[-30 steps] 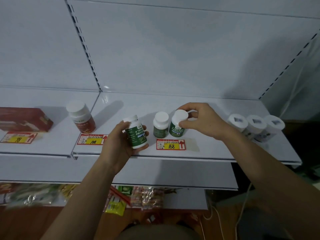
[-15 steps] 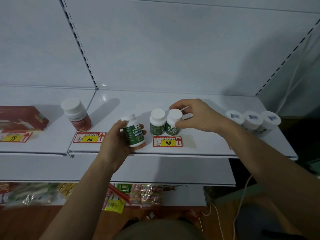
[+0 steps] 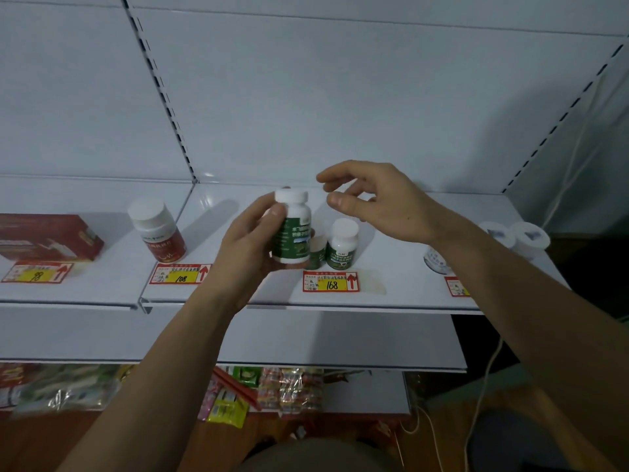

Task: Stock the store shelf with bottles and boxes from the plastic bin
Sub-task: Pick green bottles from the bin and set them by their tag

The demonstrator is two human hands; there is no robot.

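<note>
a green-labelled bottle (image 3: 292, 229) was gripped upright in the left hand (image 3: 253, 248), thumb and fingers wrapped round it, held above the shelf (image 3: 391, 294) front edge. the right hand (image 3: 381, 202) was held empty just beside the cap, fingers loosely curled and apart. behind, two matching green bottles (image 3: 342, 245) were stood on the shelf over the 168 tag (image 3: 331, 281). further left, a red-labelled bottle (image 3: 157, 230) and a red box (image 3: 47, 240) were seen.

right hand (image 3: 384, 202) let go of the white-capped green-label bottle (image 3: 342, 245) on the shelf, now lifted, fingers loose | left hand (image 3: 253, 247) raised its own green-label plastic bottle (image 3: 292, 229) higher, toward the right hand
</note>
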